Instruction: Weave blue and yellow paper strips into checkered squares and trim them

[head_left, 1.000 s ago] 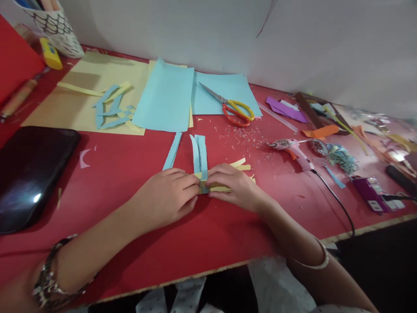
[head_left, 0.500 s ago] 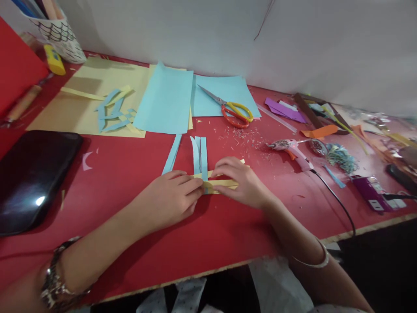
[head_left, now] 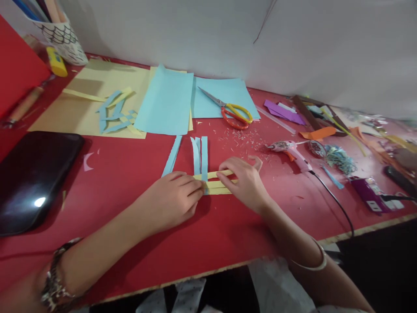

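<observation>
Several yellow paper strips [head_left: 219, 188] lie crosswise near the table's front, with an upright light blue strip [head_left: 204, 156] crossing them. My left hand [head_left: 174, 195] is closed, its fingertips pressing the crossing of blue and yellow strips down; the hand hides their left ends. In my right hand [head_left: 244, 180], the thumb and forefinger pinch the upper yellow strip, slightly tilted up to the right, while the other fingers are bent. Just beyond the left hand lie more loose blue strips [head_left: 196, 154] and a slanted blue pair [head_left: 172, 156].
Scissors [head_left: 230, 108] rest on blue sheets [head_left: 163, 104] at the back. A corded pink glue gun [head_left: 289, 152] lies right, by a purple extension box [head_left: 368, 193]. A black tray-like object [head_left: 35, 174] sits left. Paper scraps [head_left: 114, 113] lie on a yellow sheet [head_left: 42, 124].
My right hand has shifted slightly right and its thumb has moved up to the upper yellow strip. The lower yellow strips show flatter. My left hand stays in place.
</observation>
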`<state>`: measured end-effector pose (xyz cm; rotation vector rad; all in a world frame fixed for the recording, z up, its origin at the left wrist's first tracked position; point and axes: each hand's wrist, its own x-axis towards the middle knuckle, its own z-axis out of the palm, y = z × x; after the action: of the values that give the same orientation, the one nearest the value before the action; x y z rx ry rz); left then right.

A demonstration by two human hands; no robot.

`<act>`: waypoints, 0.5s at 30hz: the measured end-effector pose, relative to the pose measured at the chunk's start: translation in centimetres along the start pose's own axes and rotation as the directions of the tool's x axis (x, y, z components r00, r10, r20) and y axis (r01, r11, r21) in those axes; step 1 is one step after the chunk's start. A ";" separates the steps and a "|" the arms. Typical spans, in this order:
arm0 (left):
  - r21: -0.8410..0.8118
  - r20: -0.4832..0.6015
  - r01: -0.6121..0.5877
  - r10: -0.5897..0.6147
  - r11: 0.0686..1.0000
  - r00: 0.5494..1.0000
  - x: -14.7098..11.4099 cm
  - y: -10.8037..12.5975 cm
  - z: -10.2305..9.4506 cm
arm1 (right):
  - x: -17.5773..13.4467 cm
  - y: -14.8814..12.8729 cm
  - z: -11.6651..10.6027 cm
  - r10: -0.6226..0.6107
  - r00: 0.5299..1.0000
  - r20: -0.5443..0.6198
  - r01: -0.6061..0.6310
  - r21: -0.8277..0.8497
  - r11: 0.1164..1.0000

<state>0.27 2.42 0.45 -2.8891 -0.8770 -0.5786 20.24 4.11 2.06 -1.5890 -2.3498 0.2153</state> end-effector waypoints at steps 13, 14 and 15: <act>-0.044 0.001 0.002 -0.002 0.999 1.000 -0.1 0.1 0.1 | 0.0 0.0 -0.2 0.020 1.000 -0.024 -0.019 0.043 0.999; -0.045 0.003 0.000 0.000 0.999 1.000 -0.1 0.1 0.0 | 0.0 0.0 -0.2 0.024 1.000 -0.012 -0.024 0.048 0.999; -0.046 0.001 -0.004 0.004 0.999 1.000 -0.1 0.1 0.0 | 0.0 0.0 -0.2 0.030 1.000 0.001 -0.030 0.047 0.998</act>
<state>0.23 2.32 0.40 -2.9315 -0.8697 -0.6056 20.28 4.13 2.21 -1.6029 -2.3051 0.2754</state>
